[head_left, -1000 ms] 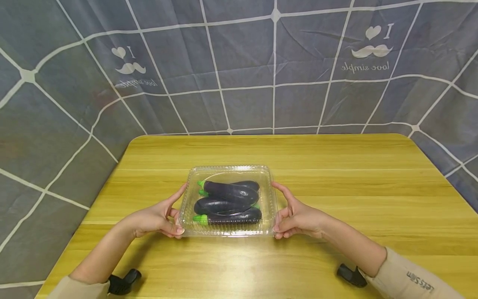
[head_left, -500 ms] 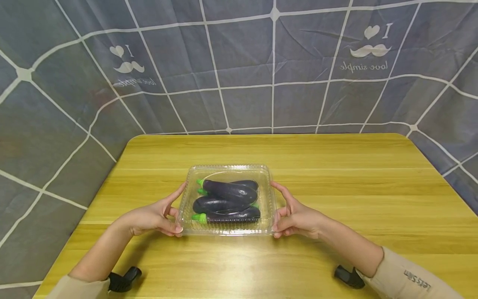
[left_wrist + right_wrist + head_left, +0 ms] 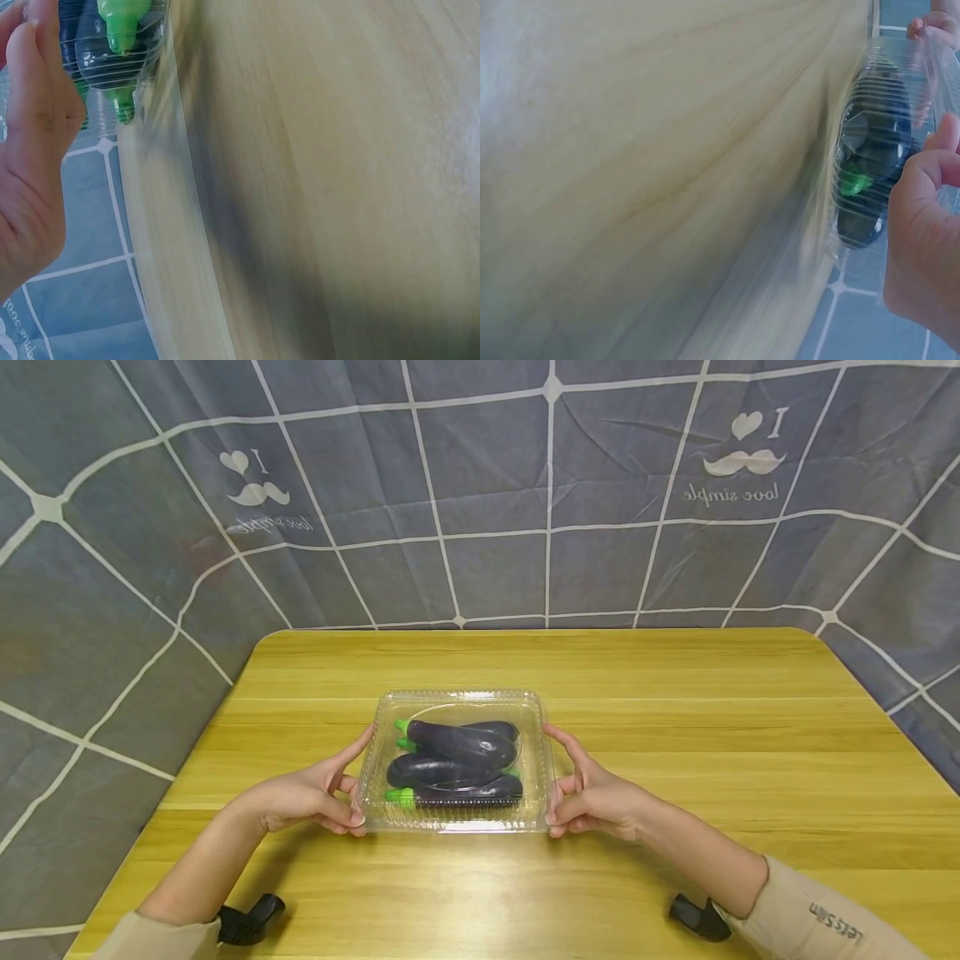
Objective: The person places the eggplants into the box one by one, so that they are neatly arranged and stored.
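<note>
A clear plastic clamshell box (image 3: 536, 752), lid down, is held level between both hands near the middle of the table. Inside it lie several dark purple eggplants (image 3: 450, 770) with bright green stem ends. My left hand (image 3: 311, 797) grips the box's left side, its thumb at the near corner. On the opposite side my right hand (image 3: 600, 793) holds the right edge the same way. Ribbed box walls and green eggplant tips (image 3: 122, 105) show in the left wrist view. From the right wrist, eggplants (image 3: 877, 142) are visible through the clear wall. Whether the base touches the table cannot be told.
The wooden table (image 3: 675, 693) stretches around the box. A grey curtain (image 3: 495, 468) with white grid lines stands behind and at both sides. Black straps with small black pieces (image 3: 251, 920) sit at both forearms.
Hands and box keep almost the same place and grip. The whole head view shifts very slightly left; nothing is let go.
</note>
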A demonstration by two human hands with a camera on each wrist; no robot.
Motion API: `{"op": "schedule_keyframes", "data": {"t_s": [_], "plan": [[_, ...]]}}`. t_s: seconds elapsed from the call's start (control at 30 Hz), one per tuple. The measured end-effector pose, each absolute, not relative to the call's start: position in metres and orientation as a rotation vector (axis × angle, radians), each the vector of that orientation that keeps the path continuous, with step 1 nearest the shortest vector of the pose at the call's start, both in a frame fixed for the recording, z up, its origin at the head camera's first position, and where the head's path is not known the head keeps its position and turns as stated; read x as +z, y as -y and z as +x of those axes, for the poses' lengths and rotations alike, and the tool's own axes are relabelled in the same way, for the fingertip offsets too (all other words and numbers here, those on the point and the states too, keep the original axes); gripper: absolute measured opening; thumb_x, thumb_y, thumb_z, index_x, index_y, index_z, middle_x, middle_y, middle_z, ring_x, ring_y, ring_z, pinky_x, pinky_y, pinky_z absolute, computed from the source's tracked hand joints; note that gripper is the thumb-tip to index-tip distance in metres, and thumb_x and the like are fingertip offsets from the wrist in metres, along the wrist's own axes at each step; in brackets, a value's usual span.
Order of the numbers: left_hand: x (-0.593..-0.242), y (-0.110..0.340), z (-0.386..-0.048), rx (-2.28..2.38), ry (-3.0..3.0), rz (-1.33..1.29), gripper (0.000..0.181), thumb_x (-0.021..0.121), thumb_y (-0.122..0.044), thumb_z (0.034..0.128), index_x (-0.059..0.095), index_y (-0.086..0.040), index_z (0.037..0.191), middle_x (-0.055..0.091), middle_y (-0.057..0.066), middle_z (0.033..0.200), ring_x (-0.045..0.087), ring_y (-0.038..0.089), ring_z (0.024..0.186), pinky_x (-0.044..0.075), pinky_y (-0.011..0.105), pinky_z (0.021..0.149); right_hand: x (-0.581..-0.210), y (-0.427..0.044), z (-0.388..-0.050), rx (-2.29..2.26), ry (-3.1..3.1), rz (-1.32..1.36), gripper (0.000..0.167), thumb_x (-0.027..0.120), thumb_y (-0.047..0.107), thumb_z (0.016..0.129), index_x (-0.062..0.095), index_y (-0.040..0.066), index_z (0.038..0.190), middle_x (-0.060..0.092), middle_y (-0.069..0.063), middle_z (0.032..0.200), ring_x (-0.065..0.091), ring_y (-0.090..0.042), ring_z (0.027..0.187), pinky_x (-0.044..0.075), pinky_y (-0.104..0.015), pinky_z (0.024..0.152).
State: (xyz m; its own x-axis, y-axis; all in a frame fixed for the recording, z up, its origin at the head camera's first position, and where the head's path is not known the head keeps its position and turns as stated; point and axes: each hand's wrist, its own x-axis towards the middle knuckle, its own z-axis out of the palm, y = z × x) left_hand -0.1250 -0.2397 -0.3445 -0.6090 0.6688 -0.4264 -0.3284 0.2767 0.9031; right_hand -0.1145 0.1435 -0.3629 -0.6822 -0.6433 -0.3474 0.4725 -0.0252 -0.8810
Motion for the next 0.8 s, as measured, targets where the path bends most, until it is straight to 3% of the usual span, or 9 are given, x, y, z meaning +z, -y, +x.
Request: {"op": "schedule_keyframes", "data": {"t_s": [0.2,0.47,0.8], "plan": [[-0.342,0.236,-0.122,1.464,-1.755,0.282,0.115,0.065,0.004,0.0794,-0.024,-0.028,0.144,0.053,0.011,0.080,0.065,0.027,0.075,0.055,0.039,0.070,-0.363,-0.146,-0.115,-1.793,-1.462,-0.182,0.114,0.060,-0.015,0.074,-0.008,0.039,0.146,0.060,-0.006,0.070,0.063,-0.016,0.060,0.047,-0.021,0.053],[-0.339,0.230,-0.119,1.421,-1.862,0.279,0.116,0.062,0.010,0.0736,-0.021,-0.026,0.146,0.045,0.013,0.080,0.064,0.023,0.070,0.055,0.035,0.067,-0.363,-0.147,-0.115,-1.779,-1.485,-0.189,0.113,0.061,-0.014,0.074,-0.008,0.039,0.146,0.060,-0.007,0.070,0.063,-0.017,0.061,0.049,-0.023,0.056],[-0.343,0.241,-0.123,1.430,-1.782,0.377,0.114,0.067,-0.001,0.0820,-0.024,-0.028,0.145,0.056,0.011,0.080,0.065,0.033,0.080,0.054,0.035,0.067,-0.363,-0.150,-0.119,-1.750,-1.473,-0.223,0.111,0.060,-0.014,0.077,-0.010,0.040,0.146,0.063,-0.008,0.075,0.064,-0.020,0.067,0.054,-0.029,0.064]]}}
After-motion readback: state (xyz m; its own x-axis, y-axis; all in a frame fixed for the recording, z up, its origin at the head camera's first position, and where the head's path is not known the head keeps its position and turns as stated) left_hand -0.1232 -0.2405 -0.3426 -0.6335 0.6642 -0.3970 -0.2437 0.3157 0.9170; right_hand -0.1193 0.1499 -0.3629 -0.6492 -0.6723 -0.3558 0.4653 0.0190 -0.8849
